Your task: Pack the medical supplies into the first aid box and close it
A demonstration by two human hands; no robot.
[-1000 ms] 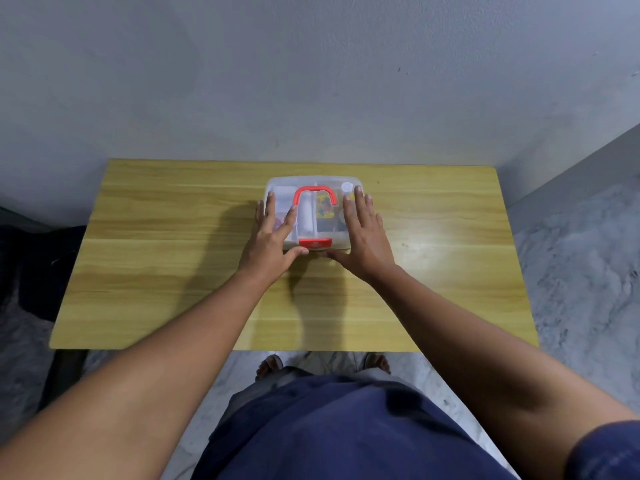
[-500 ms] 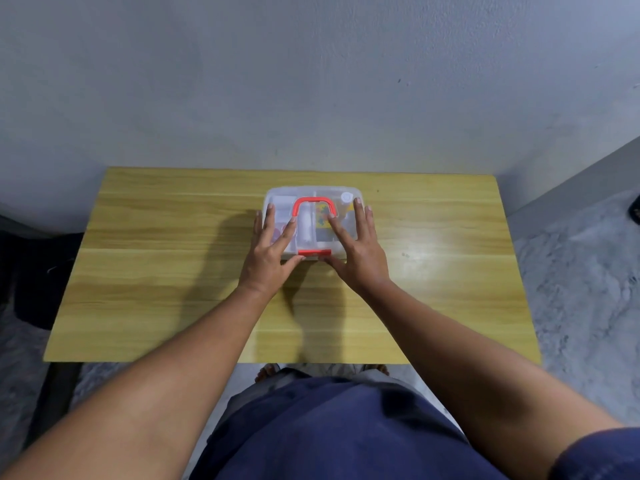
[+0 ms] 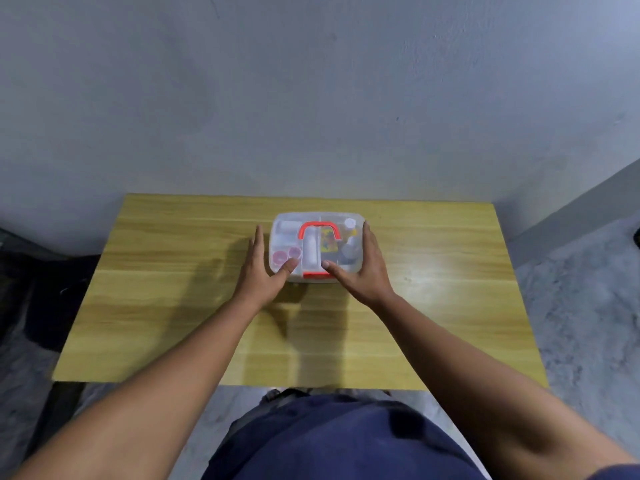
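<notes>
First aid box (image 3: 317, 249): one, clear plastic, lid down, on the wooden table (image 3: 173, 306) toward the 12 o'clock edge, slightly right of centre. Long axis from 9 to 3 o'clock.

Handle (image 3: 319, 227): one, red, folded flat on the lid, arch toward 12 o'clock.

Latch (image 3: 316, 274): one, red, on the 6 o'clock wall of the box, midway between the two thumbs. Whether snapped home: cannot tell.

Contents, seen through the lid, counted where legible: two pink round items (image 3: 285, 255) at 8 o'clock inside; one white upright bottle or roll (image 3: 310, 252) at centre; one yellow printed packet (image 3: 326, 242) just right of it; pale bottles (image 3: 349, 245) at 3 o'clock, number uncertain; white pieces at 10 o'clock, blurred.

Left hand (image 3: 261, 271): open, fingers straight along the 9 o'clock wall, thumb laid on the lid's near left corner. Flanking, not clasping.

Right hand (image 3: 363, 268): open, fingers along the 3 o'clock wall and touching it, thumb on the lid near the latch. Nothing gripped.

Governing relation: box straight between both hands, latch at 6 o'clock, about equally near both thumbs.

Loose supplies on the table: none visible. Packing judged complete; latch check judged the only step left.
</notes>
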